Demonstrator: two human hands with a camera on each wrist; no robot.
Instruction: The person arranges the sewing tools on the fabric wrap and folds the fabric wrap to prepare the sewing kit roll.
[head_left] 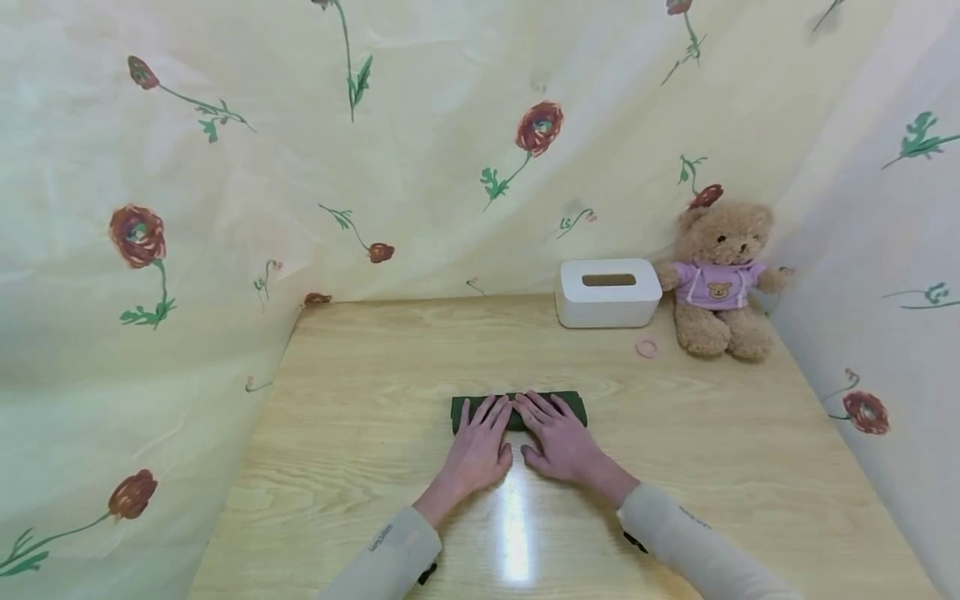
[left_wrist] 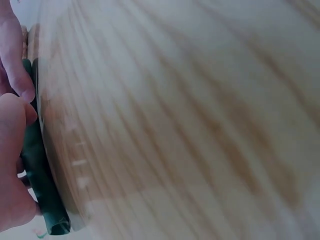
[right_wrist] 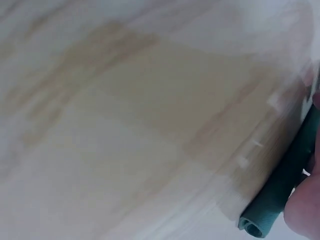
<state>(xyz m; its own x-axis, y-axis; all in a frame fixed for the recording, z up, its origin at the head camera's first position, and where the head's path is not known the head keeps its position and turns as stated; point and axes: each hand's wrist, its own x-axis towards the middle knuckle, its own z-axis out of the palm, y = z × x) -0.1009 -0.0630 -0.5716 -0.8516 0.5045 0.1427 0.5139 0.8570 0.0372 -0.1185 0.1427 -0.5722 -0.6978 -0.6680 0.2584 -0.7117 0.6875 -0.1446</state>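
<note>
A dark green rolled-up cloth (head_left: 574, 405) lies crosswise on the wooden table in front of me. My left hand (head_left: 478, 450) rests on its left half with the fingers extended forward over the top. On the right half lies my right hand (head_left: 561, 443), its fingers likewise stretched out and its fingertips close to those of the left. Both thumbs are on the near side of the roll. The left wrist view shows one hollow end of the roll (left_wrist: 41, 182) beyond the hand. In the right wrist view, the other end of the roll (right_wrist: 270, 200) shows spiral layers.
A white tissue box (head_left: 609, 302) stands at the back of the table (head_left: 360, 358). To its right sits a teddy bear (head_left: 720, 283) in a purple hoodie. A small pink ring (head_left: 647, 347) lies in front of them. Flower-patterned sheeting (head_left: 420, 183) hangs around the table.
</note>
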